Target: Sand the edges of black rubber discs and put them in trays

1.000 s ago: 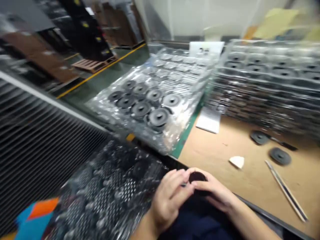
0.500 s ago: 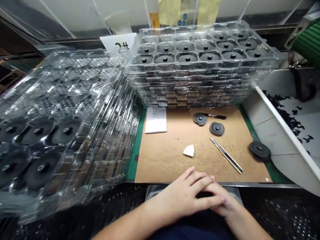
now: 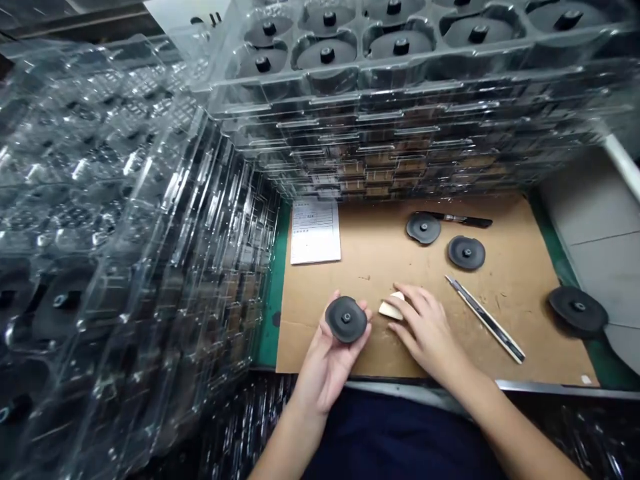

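Observation:
My left hand (image 3: 327, 357) holds a round black disc (image 3: 345, 319) with a small centre hub, gripped at its lower edge with the flat face up. My right hand (image 3: 424, 328) lies on the brown cardboard mat (image 3: 380, 260), its fingertips pinching a small cream wedge-shaped piece (image 3: 391, 308) just right of the disc. Two more black discs (image 3: 423, 227) (image 3: 466, 253) lie further back on the mat. A thin utility knife (image 3: 484, 318) lies to the right of my right hand.
Tall stacks of clear plastic trays holding black discs stand at the left (image 3: 115, 233) and at the back (image 3: 400, 100). A white paper slip (image 3: 315, 231) lies by the green mat edge. Another disc (image 3: 577, 310) sits at the far right; a dark-handled tool (image 3: 463, 219) lies behind the discs.
My hands, clasped together at the table edge, have separated. The left one now lifts a black disc and the right has reached forward to the cream piece. The view moved closer and downward.

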Motion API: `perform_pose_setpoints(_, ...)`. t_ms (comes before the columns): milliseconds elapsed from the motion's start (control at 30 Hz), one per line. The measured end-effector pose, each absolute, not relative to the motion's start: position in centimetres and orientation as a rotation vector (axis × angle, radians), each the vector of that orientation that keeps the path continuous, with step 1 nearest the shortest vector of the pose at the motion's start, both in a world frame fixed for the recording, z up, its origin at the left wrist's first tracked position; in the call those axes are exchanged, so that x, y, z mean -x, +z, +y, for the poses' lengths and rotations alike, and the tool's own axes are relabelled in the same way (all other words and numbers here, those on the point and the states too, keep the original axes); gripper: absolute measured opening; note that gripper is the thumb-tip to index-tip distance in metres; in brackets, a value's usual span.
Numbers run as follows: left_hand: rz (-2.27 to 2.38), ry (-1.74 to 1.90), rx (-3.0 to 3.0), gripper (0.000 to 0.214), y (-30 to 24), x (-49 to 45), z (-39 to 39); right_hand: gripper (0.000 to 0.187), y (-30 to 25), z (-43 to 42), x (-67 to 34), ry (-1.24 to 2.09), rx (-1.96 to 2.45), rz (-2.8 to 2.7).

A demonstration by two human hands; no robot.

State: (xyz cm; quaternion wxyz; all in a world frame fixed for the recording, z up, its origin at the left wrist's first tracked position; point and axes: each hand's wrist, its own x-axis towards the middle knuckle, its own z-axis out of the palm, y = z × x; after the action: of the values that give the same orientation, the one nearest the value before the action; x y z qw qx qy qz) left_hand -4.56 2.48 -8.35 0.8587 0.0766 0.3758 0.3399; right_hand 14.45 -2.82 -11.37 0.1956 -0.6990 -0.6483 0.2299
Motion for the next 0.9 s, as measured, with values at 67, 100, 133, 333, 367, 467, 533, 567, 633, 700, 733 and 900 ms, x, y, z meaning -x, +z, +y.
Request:
perform_pose_setpoints(67,0.766,0.746,-0.084,0.062,-8.7,4.2,3.0,0.035,-12.1,-2.8,-14.5,0.585,1.945,-1.860)
perform_pose_setpoints(100,0.759,0.757,-0.067,0.061,-8.9,4.0,3.4,0.034,-12.4,-2.9,-14.6,0.561,1.918,-1.875)
perform_pose_setpoints(133,0.754,0.765,-0.064,0.058,-9.1,3.8,3.7,0.033,-12.7,-3.1,-14.8,0.544,1.880,-1.887)
perform_pose_setpoints(333,0.767,0.861,-0.198,0.046,-10.4,2.6,5.5,0.028,-12.3,-2.8,-15.9,0.586,1.740,-1.773)
perform_pose_setpoints(367,0.778,0.881,-0.222,0.047,-10.7,2.3,5.6,0.027,-11.8,-2.2,-15.7,0.626,1.748,-1.680)
perform_pose_setpoints(467,0.806,0.937,-0.287,0.045,-11.5,1.8,5.8,0.026,-10.4,0.3,-14.5,0.726,1.758,-1.392)
perform_pose_setpoints(533,0.826,0.958,-0.308,0.041,-11.9,1.6,5.7,0.025,-9.9,1.9,-13.3,0.713,1.775,-1.355)
perform_pose_setpoints(567,0.837,0.962,-0.308,0.041,-11.9,1.6,5.6,0.025,-9.9,2.5,-12.7,0.682,1.790,-1.383)
perform_pose_setpoints(633,0.850,0.947,-0.301,0.042,-12.0,1.6,5.5,0.026,-10.1,2.9,-11.6,0.633,1.798,-1.459)
perform_pose_setpoints(700,0.859,0.921,-0.300,0.045,-12.0,1.5,5.5,0.027,-10.3,2.8,-11.1,0.619,1.775,-1.516)
perform_pose_setpoints(733,0.872,0.917,-0.305,0.047,-11.9,1.5,5.5,0.026,-10.4,2.7,-11.0,0.604,1.776,-1.524)
perform_pose_setpoints(900,0.902,0.916,-0.297,0.046,-11.9,1.5,5.7,0.029,-10.0,2.0,-11.0,0.597,1.809,-1.558)
